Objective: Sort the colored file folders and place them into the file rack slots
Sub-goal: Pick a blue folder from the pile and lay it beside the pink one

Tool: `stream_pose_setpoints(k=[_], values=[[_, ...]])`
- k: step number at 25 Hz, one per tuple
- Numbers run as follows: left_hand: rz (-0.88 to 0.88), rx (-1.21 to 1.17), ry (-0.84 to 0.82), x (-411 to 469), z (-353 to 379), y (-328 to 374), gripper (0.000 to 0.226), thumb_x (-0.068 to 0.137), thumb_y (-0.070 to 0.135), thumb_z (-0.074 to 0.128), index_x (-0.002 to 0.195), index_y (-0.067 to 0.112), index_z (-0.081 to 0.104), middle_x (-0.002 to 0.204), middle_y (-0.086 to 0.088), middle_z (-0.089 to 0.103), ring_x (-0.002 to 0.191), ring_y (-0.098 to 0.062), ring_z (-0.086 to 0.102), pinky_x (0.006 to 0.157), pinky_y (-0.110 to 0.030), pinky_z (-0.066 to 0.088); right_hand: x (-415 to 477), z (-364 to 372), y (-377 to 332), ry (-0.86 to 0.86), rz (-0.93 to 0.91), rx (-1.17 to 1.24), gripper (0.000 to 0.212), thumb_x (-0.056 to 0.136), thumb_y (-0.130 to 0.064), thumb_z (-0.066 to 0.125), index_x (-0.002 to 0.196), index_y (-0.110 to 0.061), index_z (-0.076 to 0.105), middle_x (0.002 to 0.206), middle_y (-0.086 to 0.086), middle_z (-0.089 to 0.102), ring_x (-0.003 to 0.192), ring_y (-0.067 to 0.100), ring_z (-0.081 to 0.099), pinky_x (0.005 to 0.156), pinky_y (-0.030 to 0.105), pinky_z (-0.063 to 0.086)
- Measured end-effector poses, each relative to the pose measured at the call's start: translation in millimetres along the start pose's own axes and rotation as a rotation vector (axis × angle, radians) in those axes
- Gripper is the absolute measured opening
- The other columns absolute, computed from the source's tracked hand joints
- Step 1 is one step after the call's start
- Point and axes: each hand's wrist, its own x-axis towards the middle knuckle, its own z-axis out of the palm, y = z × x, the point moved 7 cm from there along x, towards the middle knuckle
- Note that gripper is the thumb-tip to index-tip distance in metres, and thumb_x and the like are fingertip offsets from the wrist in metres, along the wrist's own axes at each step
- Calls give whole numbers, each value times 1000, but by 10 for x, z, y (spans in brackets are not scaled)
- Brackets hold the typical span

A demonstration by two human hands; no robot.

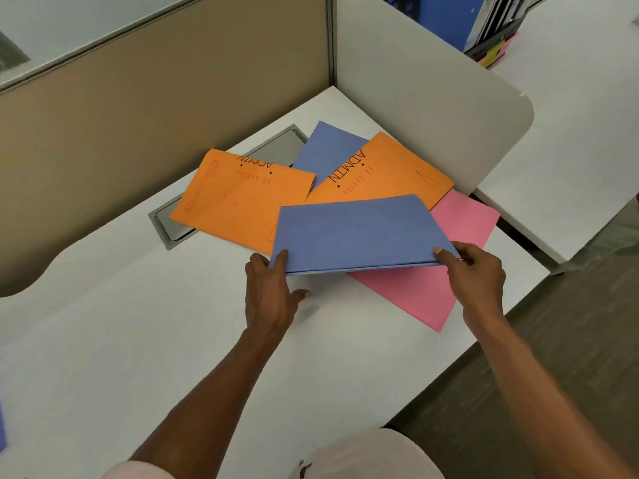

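Note:
A blue folder (pixel 359 233) is lifted slightly above the white desk, on top of the pile. My left hand (pixel 271 292) grips its near left corner and my right hand (pixel 475 271) grips its near right corner. Under it lie two orange folders marked ADMIN, one on the left (pixel 235 198) and one behind (pixel 390 171). A second blue folder (pixel 325 150) pokes out at the back. A pink folder (pixel 446 264) lies underneath on the right, reaching toward the desk edge. A black file rack (pixel 494 32) with folders in it stands on the neighbouring desk at the top right.
A grey cable hatch (pixel 173 226) is set into the desk (pixel 145 333) under the left orange folder. Beige and white partition panels (pixel 428 84) wall the desk at the back and right. The desk's right edge drops to a dark floor.

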Motion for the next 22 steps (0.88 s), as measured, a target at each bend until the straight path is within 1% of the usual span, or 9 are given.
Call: stream_pose_setpoints(k=[4, 8, 9, 11, 13, 15, 19, 21, 22], values=[[1, 104, 238, -238, -338, -68, 52, 76, 15, 88, 120, 20, 60, 124, -9, 46, 112, -33, 52, 61, -40, 53, -248, -75, -388, 15, -124, 66, 38, 88, -53, 80, 114, -26, 77, 99, -3, 77, 95, 27, 74, 88, 55, 63], [97, 139, 376, -374, -582, -147, 30, 77, 13, 86, 104, 13, 71, 137, -12, 56, 124, -35, 53, 76, -43, 47, -289, 10, -879, -8, -221, 129, 35, 89, -58, 76, 107, -28, 76, 94, -5, 76, 95, 24, 73, 86, 56, 64], [165, 101, 392, -408, -650, -129, 25, 81, 16, 84, 102, 13, 71, 132, -10, 62, 120, -33, 57, 80, -41, 45, -272, 41, -988, -15, -231, 154, 32, 88, -59, 76, 101, -30, 77, 90, -4, 75, 93, 24, 73, 86, 57, 63], [231, -34, 399, -478, -799, -130, 11, 89, 20, 78, 96, 18, 69, 106, -1, 71, 95, -27, 64, 75, -36, 44, -232, 113, -1193, -37, -260, 199, 25, 88, -58, 77, 96, -35, 76, 83, -7, 73, 86, 17, 71, 83, 56, 64], [141, -190, 392, -559, -922, -232, 13, 93, 24, 74, 86, 22, 63, 76, 7, 66, 68, -22, 58, 61, -33, 41, -230, 224, -1345, -81, -266, 313, 38, 86, -53, 82, 115, -31, 73, 83, -12, 74, 84, 6, 72, 76, 41, 68], [21, -351, 340, -650, -935, -361, 21, 94, 23, 73, 79, 23, 57, 64, 7, 57, 57, -15, 50, 54, -31, 40, -255, 385, -1383, -125, -241, 417, 61, 82, -49, 85, 134, -25, 63, 90, -11, 77, 90, 2, 75, 72, 28, 66], [-99, -624, 216, -927, -837, -543, 24, 94, 39, 74, 83, 21, 63, 69, 7, 65, 59, -12, 54, 51, -14, 39, -416, 916, -992, -260, -4, 291, 73, 83, -40, 88, 144, -20, 55, 129, 5, 69, 117, 22, 68, 103, 49, 57], [-172, -756, 170, -1065, -741, -626, 22, 93, 47, 74, 91, 25, 70, 81, 11, 73, 69, -8, 66, 57, -16, 51, -585, 1164, -674, -331, 159, 290, 72, 84, -36, 88, 144, -12, 56, 137, 7, 66, 122, 30, 64, 105, 51, 55], [-209, -798, 151, -1127, -676, -674, 23, 92, 50, 74, 95, 27, 71, 86, 11, 76, 75, -9, 71, 61, -21, 56, -670, 1257, -541, -356, 217, 313, 66, 84, -35, 89, 137, -8, 61, 129, 6, 71, 115, 29, 67, 100, 49, 57]])
